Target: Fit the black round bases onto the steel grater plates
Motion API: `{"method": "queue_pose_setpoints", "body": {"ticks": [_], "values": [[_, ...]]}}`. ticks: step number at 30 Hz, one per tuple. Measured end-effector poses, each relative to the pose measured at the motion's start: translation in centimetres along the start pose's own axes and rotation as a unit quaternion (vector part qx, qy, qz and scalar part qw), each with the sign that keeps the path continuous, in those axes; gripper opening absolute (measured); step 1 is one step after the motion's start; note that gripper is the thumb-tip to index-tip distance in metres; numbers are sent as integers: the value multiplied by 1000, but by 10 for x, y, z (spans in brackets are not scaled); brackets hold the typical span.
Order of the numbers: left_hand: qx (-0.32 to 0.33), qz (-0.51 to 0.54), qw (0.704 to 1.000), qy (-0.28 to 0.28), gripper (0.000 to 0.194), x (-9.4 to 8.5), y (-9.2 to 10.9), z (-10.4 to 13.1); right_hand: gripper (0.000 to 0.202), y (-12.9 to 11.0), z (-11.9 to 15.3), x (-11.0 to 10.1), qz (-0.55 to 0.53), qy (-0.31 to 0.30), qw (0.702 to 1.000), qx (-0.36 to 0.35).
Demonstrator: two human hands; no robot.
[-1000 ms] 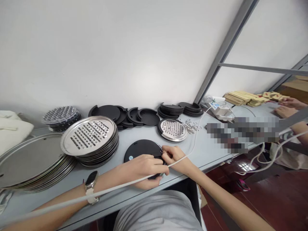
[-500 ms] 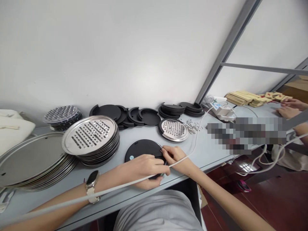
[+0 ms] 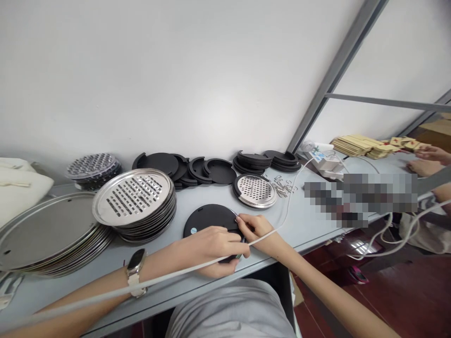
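One black disc [image 3: 210, 217] under the left hand [image 3: 216, 249]

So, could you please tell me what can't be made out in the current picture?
- Head view: the near part of the black disc, hidden by the left hand.
- Head view: whatever the fingertips of the right hand may pinch, too small.
- Head view: what lies under the pixelated patch, blurred out.
- Head view: the left side of the large plates, cut off by the edge.

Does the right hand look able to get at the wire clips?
Probably yes: the wire clips lie mostly uncovered near the right hand, though the white cable runs close by them.
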State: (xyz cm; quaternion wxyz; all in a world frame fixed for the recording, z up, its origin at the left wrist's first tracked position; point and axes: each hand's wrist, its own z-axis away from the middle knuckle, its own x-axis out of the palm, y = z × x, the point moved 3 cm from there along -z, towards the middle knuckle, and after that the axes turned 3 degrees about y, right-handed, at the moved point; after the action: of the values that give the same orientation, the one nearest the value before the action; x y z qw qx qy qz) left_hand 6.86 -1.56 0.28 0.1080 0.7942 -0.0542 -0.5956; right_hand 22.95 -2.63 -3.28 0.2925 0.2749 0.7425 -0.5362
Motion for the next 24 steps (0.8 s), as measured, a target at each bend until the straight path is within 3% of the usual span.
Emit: {"method": "queue_pose_setpoints", "body": {"ticks": [24], "values": [[10,5,1000,-10,8,-10,4,-3,31,5,0,2,3,-6,1000,15]]}}
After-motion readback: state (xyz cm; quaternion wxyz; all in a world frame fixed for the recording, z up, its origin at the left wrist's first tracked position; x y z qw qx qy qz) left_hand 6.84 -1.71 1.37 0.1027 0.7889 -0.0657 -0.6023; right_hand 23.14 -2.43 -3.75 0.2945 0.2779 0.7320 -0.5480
